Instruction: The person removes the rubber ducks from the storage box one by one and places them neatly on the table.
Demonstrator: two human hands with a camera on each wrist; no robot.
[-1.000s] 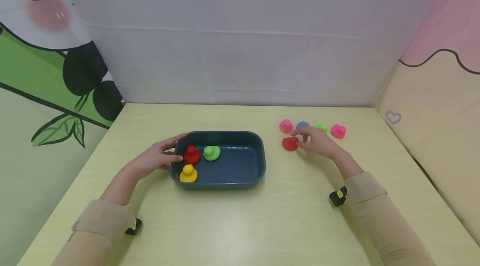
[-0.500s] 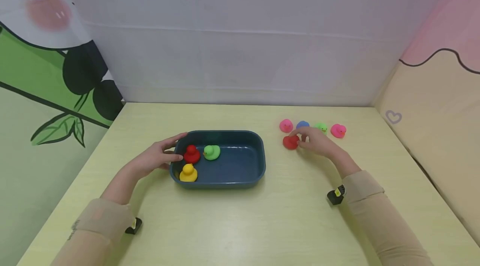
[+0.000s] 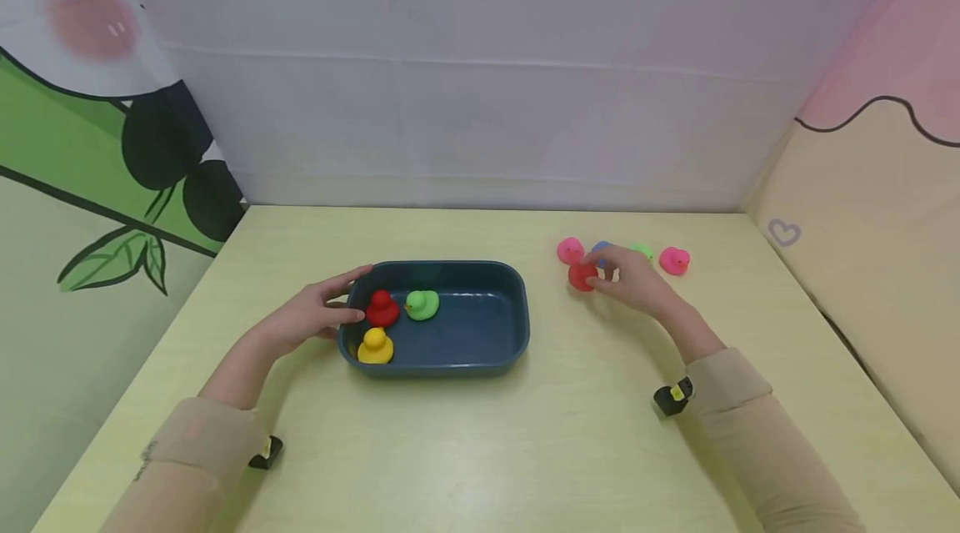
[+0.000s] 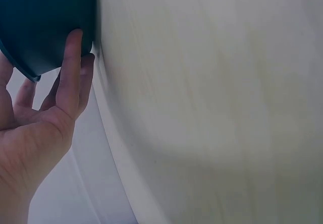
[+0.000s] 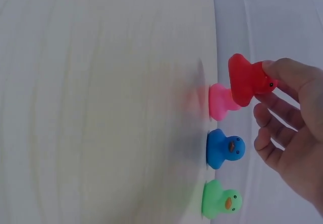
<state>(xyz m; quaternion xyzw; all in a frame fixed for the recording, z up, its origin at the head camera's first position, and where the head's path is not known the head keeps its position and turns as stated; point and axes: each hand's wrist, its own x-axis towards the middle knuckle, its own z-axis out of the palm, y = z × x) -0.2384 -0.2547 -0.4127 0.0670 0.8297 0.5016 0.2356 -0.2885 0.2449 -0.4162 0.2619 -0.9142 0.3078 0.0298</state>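
Red duck (image 5: 245,80) now off the table (image 3: 465,450), in right grip (image 3: 636,279)

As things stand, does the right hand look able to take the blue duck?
Probably not yet: the right hand pinches the red duck, which likely must be put down first. Otherwise the blue duck seems free, standing between a pink duck and a green duck, with nothing on top.

No lettering can be read: the right wall (image 3: 862,266) bears a heart outline (image 3: 784,233) (drawn in purple), the left sleeve (image 3: 206,450) small dark marks (image 3: 143,461), illegible
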